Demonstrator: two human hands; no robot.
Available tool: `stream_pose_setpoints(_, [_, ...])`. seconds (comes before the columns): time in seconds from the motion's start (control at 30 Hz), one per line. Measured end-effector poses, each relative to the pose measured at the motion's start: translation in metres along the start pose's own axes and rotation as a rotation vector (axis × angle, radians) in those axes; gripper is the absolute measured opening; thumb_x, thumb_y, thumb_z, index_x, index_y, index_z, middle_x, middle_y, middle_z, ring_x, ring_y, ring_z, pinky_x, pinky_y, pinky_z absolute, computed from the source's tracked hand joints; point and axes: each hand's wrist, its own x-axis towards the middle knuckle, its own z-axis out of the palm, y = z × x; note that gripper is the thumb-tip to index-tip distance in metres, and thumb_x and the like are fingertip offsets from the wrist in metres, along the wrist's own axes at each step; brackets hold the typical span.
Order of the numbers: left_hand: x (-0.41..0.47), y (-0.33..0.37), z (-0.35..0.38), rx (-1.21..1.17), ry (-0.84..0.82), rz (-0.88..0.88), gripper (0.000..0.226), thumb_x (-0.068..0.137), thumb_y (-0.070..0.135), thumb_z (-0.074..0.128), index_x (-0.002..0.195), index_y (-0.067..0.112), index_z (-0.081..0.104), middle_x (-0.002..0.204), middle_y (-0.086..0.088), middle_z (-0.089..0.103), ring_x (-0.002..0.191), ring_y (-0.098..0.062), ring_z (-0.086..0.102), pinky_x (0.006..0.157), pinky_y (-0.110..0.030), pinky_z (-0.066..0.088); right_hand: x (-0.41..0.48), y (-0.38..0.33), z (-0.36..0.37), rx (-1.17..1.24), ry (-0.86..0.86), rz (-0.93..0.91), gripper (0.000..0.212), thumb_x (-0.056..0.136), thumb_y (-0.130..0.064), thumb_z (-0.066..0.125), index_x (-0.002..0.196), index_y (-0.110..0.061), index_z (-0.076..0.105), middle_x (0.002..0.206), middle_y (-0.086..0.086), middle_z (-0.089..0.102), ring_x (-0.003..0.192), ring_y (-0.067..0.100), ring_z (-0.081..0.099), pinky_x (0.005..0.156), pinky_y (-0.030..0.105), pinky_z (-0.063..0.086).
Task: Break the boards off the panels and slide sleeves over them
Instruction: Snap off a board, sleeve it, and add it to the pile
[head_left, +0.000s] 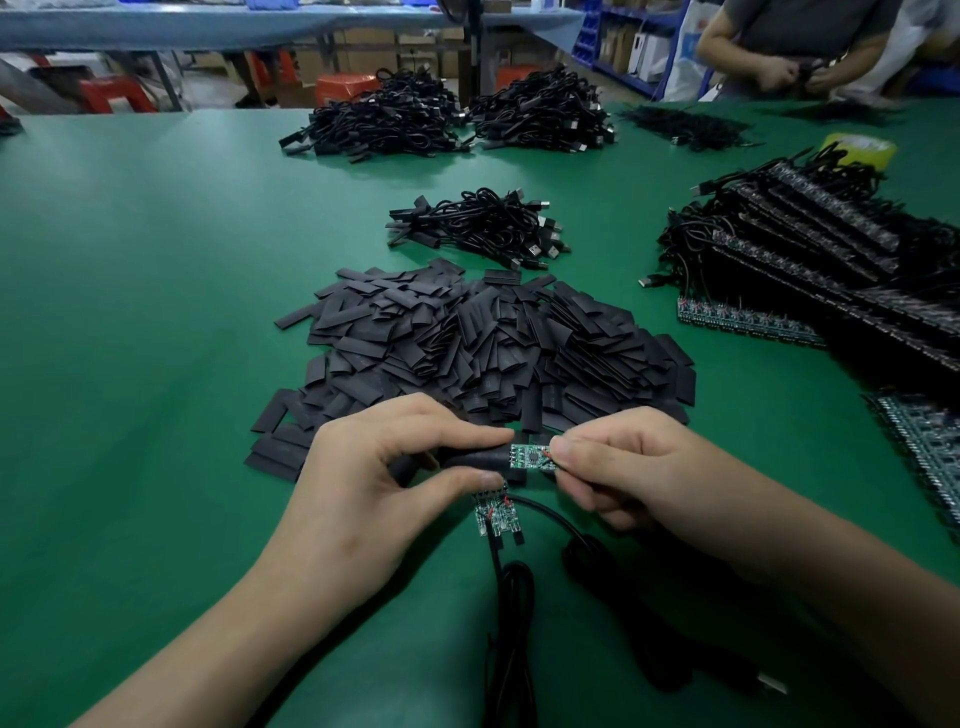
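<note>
I see the green board (531, 456) between both sets of fingers: my right hand (631, 480) pinches its right end, and its left end meets the black sleeve (475, 458) pinched by my left hand (382, 491). Just under the fingers sit more boards (496, 513); beyond the fingers, a sleeve pile (483, 343) covers the tabletop (156, 312).

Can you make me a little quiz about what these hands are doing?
1. True or false: the right hand pinches a small green board.
2. What does the left hand hold? A) a black sleeve B) a yellow cup C) a red pen
3. Fill in: the pile of loose sleeves lies on a ____ table.
Key: 1 true; 2 A; 3 green.
</note>
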Motion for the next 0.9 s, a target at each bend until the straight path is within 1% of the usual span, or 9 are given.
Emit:
stream_pose_setpoints(0.13, [-0.0004,-0.0005,-0.0003,0.041,-0.005,-0.003,0.029,0.071,0.026,0.082,0.099,0.030,0.081,0.082,0.012,0.069,0.080,-0.007,0.066,0.074,-0.010,0.045,-0.0017,0.0022,0.0022,-0.188,0.056,-0.034,0.046,0.096,-0.056,0.046,0.066,-0.023,0.059,0.055,-0.004,0.043,0.050,0.009,0.036,0.049,0.024,0.031])
stream_pose_setpoints(0.23, [-0.0008,0.0002,-0.0010,0.068,-0.024,0.007,0.030,0.071,0.027,0.082,0.101,0.030,0.080,0.080,0.013,0.068,0.078,-0.003,0.065,0.072,-0.007,0.042,-0.0019,0.0024,0.0026,-0.270,0.080,-0.052,0.047,0.096,-0.058,0.044,0.070,-0.022,0.060,0.056,0.000,0.041,0.050,0.011,0.035,0.050,0.029,0.029])
stream_pose_setpoints(0.3, [-0.0013,0.0011,-0.0015,0.086,-0.047,0.035,0.030,0.072,0.028,0.082,0.102,0.028,0.080,0.081,0.014,0.067,0.076,0.000,0.063,0.072,-0.005,0.040,-0.0012,0.0021,0.0009,-0.158,0.049,-0.018,0.046,0.098,-0.052,0.048,0.065,-0.023,0.058,0.055,-0.004,0.041,0.050,0.010,0.035,0.049,0.024,0.030])
stream_pose_setpoints(0.4, [-0.0019,0.0024,-0.0004,0.119,-0.056,0.066,0.031,0.073,0.028,0.082,0.104,0.027,0.080,0.083,0.013,0.067,0.078,0.000,0.063,0.073,-0.005,0.041,0.0003,0.0014,-0.0018,0.094,-0.013,0.045,0.045,0.099,-0.043,0.051,0.059,-0.024,0.056,0.054,-0.006,0.033,0.047,0.008,0.028,0.045,0.014,0.026])
stream_pose_setpoints(0.47, [-0.0021,0.0023,0.0011,0.118,-0.037,0.052,0.031,0.073,0.028,0.081,0.105,0.028,0.080,0.084,0.014,0.067,0.079,0.000,0.064,0.074,-0.006,0.041,0.0008,0.0014,-0.0014,0.115,-0.025,0.042,0.042,0.096,-0.043,0.051,0.059,-0.024,0.056,0.054,-0.006,0.032,0.047,0.008,0.027,0.045,0.014,0.025])
stream_pose_setpoints(0.57, [-0.0017,0.0010,0.0013,0.071,-0.024,-0.013,0.030,0.073,0.032,0.080,0.103,0.031,0.080,0.085,0.014,0.070,0.083,-0.005,0.067,0.076,-0.011,0.045,-0.0004,0.0006,0.0009,-0.069,0.009,-0.005,0.042,0.096,-0.047,0.047,0.062,-0.024,0.057,0.054,-0.011,0.040,0.048,0.006,0.035,0.049,0.015,0.030])
stream_pose_setpoints(0.7, [-0.0015,-0.0011,0.0008,0.033,-0.022,-0.065,0.031,0.070,0.040,0.077,0.100,0.035,0.080,0.087,0.015,0.072,0.086,-0.007,0.069,0.078,-0.014,0.048,-0.0034,-0.0012,0.0013,-0.294,0.055,-0.060,0.044,0.100,-0.053,0.043,0.071,-0.024,0.059,0.055,-0.006,0.043,0.050,0.007,0.036,0.051,0.024,0.031])
stream_pose_setpoints(0.8, [-0.0030,-0.0026,0.0016,0.014,0.003,-0.114,0.032,0.066,0.046,0.077,0.096,0.036,0.080,0.085,0.020,0.074,0.085,-0.004,0.070,0.078,-0.014,0.049,-0.0050,-0.0021,0.0019,-0.413,0.100,-0.101,0.043,0.106,-0.045,0.045,0.072,-0.022,0.057,0.054,-0.007,0.039,0.049,0.005,0.035,0.051,0.023,0.032])
stream_pose_setpoints(0.9, [-0.0035,-0.0029,0.0022,0.024,0.022,-0.123,0.031,0.064,0.046,0.078,0.094,0.036,0.080,0.085,0.024,0.074,0.084,0.000,0.070,0.077,-0.012,0.050,-0.0061,-0.0025,0.0029,-0.434,0.113,-0.108,0.041,0.105,-0.042,0.046,0.071,-0.020,0.056,0.054,-0.007,0.039,0.049,0.006,0.036,0.053,0.022,0.034])
